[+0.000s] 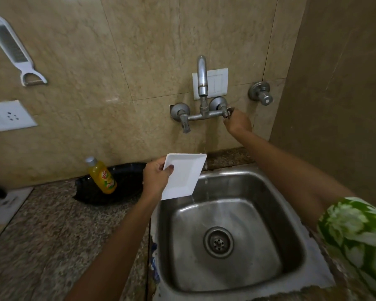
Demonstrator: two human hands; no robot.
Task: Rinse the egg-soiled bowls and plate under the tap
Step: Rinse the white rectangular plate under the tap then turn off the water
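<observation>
My left hand (155, 178) grips a white rectangular plate (186, 173) by its left edge, thumb on top, holding it tilted over the back left corner of the steel sink (291, 213). My right hand (237, 121) is closed around the right handle of the wall tap (202, 83). A thin stream of water falls from the spout into the sink behind the plate. The sink basin holds no dishes, and its drain (218, 242) is uncovered. No bowls are in view.
A yellow dish-soap bottle (102, 175) leans in a black tray (117, 185) on the granite counter left of the sink. A white grater-peeler (13, 48) hangs on the wall above a socket (10, 115). A separate valve (261, 92) sits right of the tap.
</observation>
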